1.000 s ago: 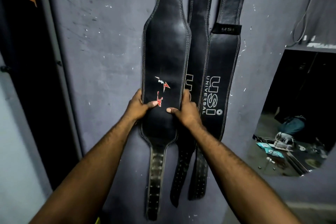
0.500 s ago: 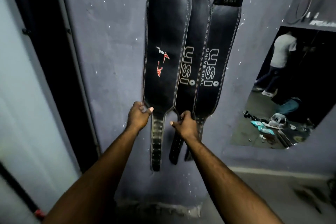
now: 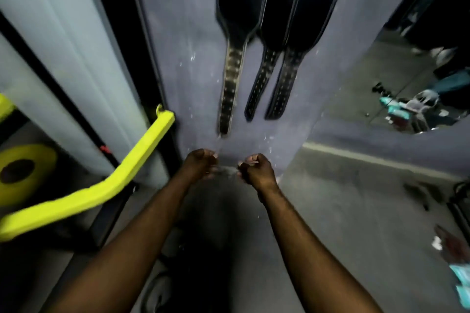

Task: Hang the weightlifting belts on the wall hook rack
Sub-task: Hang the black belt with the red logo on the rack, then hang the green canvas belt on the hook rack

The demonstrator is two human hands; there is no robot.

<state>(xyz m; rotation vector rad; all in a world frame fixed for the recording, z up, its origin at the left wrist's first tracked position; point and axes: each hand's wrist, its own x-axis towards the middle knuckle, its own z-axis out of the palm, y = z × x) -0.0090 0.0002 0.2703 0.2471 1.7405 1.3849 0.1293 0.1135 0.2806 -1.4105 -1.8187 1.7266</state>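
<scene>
Three black weightlifting belts hang side by side against the grey wall [image 3: 193,58]: the left belt [image 3: 237,7], the middle belt [image 3: 273,20] and the right belt [image 3: 309,15]. Their perforated strap ends dangle free above my hands. The hook rack is out of view above the frame. My left hand [image 3: 201,164] and my right hand [image 3: 255,169] are below the belts, apart from them, fingers curled into loose fists and holding nothing. The picture is motion-blurred.
A bright yellow machine arm [image 3: 101,185] and a yellow weight plate [image 3: 23,173] are at the left. A wall mirror [image 3: 396,79] at the right reflects floor clutter. Small items lie on the grey floor [image 3: 356,211] at the far right.
Both hands let go of the belts' lower ends and dropped below them, closing into fists. The view tilted down, so the belts now sit at the top of the frame.
</scene>
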